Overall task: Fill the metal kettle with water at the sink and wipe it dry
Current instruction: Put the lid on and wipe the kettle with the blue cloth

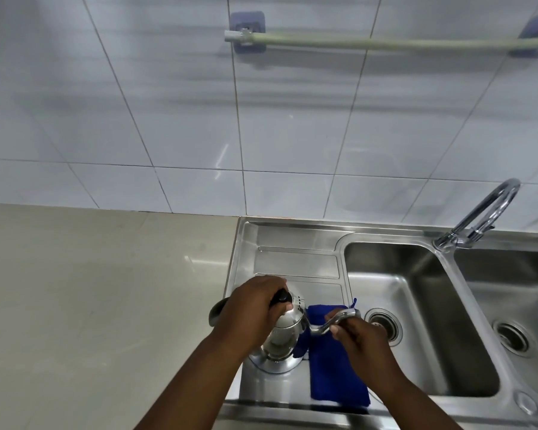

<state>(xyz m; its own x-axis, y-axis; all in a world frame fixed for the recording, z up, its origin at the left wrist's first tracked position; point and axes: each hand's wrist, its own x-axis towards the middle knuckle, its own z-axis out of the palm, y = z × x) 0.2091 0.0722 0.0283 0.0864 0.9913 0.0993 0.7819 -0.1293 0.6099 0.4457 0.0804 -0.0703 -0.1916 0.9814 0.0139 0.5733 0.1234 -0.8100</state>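
Observation:
A shiny metal kettle (281,339) with a black lid knob stands on the steel draining board (295,262) left of the sink. My left hand (255,308) rests on top of it, fingers closed around the black knob of the lid. My right hand (359,333) grips the thin curved spout (333,321) that points right toward the basin. A blue cloth (336,377) lies flat on the draining board beside the kettle, partly under the spout and my right hand.
The left basin (423,308) with its drain lies just right of my hands; a second basin (516,308) is further right. A chrome tap (482,218) rises behind the divider. A beige countertop (90,305) spreads to the left. A towel rail (370,41) hangs on the tiled wall.

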